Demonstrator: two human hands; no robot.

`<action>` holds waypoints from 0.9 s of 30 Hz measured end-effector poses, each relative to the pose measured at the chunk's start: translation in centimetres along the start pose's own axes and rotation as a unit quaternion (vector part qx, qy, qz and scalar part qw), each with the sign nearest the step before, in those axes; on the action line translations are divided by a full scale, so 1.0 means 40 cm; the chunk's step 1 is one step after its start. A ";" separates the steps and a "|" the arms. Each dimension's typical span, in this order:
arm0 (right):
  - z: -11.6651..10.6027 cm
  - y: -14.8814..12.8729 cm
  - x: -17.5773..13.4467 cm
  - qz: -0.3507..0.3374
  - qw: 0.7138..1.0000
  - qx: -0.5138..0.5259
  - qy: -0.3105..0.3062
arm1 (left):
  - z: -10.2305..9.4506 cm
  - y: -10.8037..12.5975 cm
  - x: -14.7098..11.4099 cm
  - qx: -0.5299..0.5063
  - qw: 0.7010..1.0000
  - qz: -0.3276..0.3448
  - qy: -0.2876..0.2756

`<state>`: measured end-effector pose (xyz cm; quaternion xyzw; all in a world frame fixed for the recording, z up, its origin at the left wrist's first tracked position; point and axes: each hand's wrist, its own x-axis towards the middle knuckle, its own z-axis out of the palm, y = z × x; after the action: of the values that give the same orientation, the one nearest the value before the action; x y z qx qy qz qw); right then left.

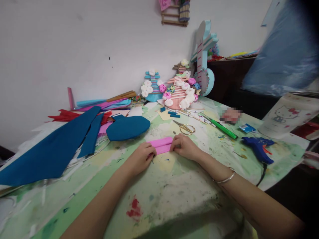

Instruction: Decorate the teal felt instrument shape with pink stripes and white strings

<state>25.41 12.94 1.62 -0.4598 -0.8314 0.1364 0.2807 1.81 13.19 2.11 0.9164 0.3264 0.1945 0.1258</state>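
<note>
Paint-stained green tablecloth [154, 186] under my forearms, folded pink paper strip [162, 146] just short of gold-handled scissors [182, 125], its left end pinched in my left hand [142, 156], its right end in my right hand [185, 146], blue glue gun [256, 143] off right.

Scissors [184, 128] in the middle of the tabletop [174, 196], and here's the glue gun [260, 149] close to the right corner, cup [279, 116] standing at that corner! Up at the far edge, a blue guitar [154, 96] and a pink guitar [176, 102] stand side by side, sticks [191, 116] scattered before them, blue sheets [57, 152] sprawling toward the left edge!
</note>
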 end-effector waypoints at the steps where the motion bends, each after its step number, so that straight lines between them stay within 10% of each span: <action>1: 0.000 0.000 0.000 -0.007 1.000 -0.002 0.001 | -0.001 0.002 -0.001 0.009 1.000 0.006 -0.002; 27: 0.018 -0.019 0.001 -0.082 0.993 -0.086 0.002 | 0.015 0.018 -0.002 0.205 0.979 0.014 -0.003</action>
<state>24.44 12.57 1.42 -0.4133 -0.8741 0.0399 0.2520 2.43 12.55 1.80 0.9280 0.3456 0.1222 -0.0664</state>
